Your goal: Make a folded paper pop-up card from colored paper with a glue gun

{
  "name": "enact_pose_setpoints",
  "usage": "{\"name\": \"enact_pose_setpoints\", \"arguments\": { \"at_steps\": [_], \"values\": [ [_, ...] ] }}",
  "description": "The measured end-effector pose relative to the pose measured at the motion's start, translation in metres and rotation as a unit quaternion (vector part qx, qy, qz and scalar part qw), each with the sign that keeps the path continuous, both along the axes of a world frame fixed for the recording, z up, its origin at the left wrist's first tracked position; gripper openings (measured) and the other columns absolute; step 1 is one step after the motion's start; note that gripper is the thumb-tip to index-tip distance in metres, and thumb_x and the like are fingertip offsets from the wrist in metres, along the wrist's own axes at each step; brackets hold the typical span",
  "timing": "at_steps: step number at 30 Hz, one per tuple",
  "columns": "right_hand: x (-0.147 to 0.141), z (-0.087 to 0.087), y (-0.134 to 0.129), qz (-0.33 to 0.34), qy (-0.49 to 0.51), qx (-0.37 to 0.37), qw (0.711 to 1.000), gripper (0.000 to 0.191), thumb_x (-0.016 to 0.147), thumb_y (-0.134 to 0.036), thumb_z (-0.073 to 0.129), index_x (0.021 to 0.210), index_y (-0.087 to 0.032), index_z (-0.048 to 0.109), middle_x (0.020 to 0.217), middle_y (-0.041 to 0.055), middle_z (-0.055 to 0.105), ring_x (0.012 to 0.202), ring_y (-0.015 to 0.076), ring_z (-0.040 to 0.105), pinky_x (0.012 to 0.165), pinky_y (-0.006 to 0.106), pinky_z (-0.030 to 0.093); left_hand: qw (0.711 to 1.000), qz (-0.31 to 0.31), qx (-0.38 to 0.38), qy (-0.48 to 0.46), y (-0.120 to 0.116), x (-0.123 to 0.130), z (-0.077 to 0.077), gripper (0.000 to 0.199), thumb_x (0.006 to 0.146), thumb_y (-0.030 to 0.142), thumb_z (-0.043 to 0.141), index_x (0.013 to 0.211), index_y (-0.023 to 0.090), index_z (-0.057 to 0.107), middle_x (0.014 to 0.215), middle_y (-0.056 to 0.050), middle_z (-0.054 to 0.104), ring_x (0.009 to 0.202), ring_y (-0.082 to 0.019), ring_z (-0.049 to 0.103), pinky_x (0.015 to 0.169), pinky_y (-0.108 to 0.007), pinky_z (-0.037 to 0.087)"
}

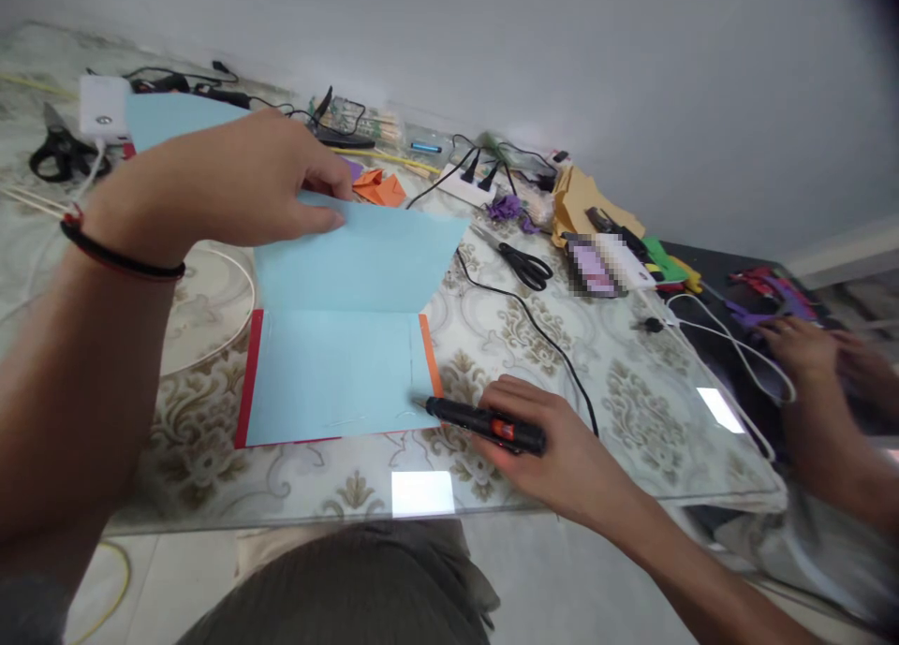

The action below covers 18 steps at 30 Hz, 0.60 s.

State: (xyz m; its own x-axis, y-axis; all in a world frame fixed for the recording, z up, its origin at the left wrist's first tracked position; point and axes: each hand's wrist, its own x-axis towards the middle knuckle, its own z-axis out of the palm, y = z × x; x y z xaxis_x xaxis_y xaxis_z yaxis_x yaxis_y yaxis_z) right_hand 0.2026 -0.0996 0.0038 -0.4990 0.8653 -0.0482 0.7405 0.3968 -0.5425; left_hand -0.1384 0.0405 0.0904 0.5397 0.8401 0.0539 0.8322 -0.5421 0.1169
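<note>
My left hand pinches the raised upper flap of a light blue folded paper between thumb and fingers. The lower panel of this paper lies on the table, with a red strip showing along its left side and an orange strip along its right. Thin, shiny glue-like lines run near the panel's edges. My right hand is wrapped round a black hot glue gun. Its nozzle is over the panel's lower right corner; whether it touches the paper I cannot tell.
Black scissors lie right of the paper, another pair far left. A white power strip, orange paper and brown paper sit along the back. A black cable crosses the table. Another person's hands are at right.
</note>
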Motion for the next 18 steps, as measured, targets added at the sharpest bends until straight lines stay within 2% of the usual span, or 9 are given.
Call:
{"name": "enact_pose_setpoints", "arguments": {
  "at_steps": [7,12,15,18],
  "values": [
    [0.004,0.003,-0.004,0.001,-0.015,0.001,1.0,0.026,0.09,-0.021,0.064,0.067,-0.024,0.052,0.07,0.0014,0.058,0.073,0.0222,0.061,0.067,0.033,0.043,1.0,-0.011,0.011,-0.002,-0.002,-0.001,0.001,0.043,0.092,0.041,0.046,0.104,0.014,0.078,0.084,0.0,0.066,0.072,-0.012,0.047,0.074,-0.029,0.033],
    [0.002,0.018,0.002,0.009,-0.007,-0.045,0.999,0.025,0.096,-0.029,0.066,0.073,-0.023,0.059,0.071,-0.0003,0.055,0.07,0.019,0.058,0.064,0.031,0.041,1.0,-0.003,0.002,-0.004,-0.004,-0.002,0.002,0.043,0.093,0.039,0.047,0.106,0.012,0.078,0.084,0.0,0.068,0.073,-0.012,0.046,0.077,-0.029,0.034],
    [-0.012,0.027,0.017,0.015,0.01,-0.056,0.998,0.028,0.098,-0.034,0.067,0.073,-0.022,0.06,0.072,-0.0012,0.054,0.065,0.0162,0.054,0.061,0.03,0.039,1.0,-0.004,0.001,-0.009,-0.006,-0.002,0.002,0.042,0.093,0.038,0.05,0.107,0.011,0.079,0.086,-0.002,0.07,0.074,-0.013,0.047,0.079,-0.03,0.036],
    [-0.042,0.027,0.037,0.04,0.027,-0.02,0.999,0.031,0.096,-0.034,0.07,0.072,-0.022,0.055,0.075,-0.0009,0.055,0.068,0.0163,0.054,0.064,0.03,0.039,1.0,-0.009,0.006,-0.017,-0.007,-0.003,0.002,0.037,0.095,0.035,0.053,0.106,0.011,0.079,0.085,-0.003,0.071,0.073,-0.014,0.048,0.077,-0.031,0.035]
  ]
}}
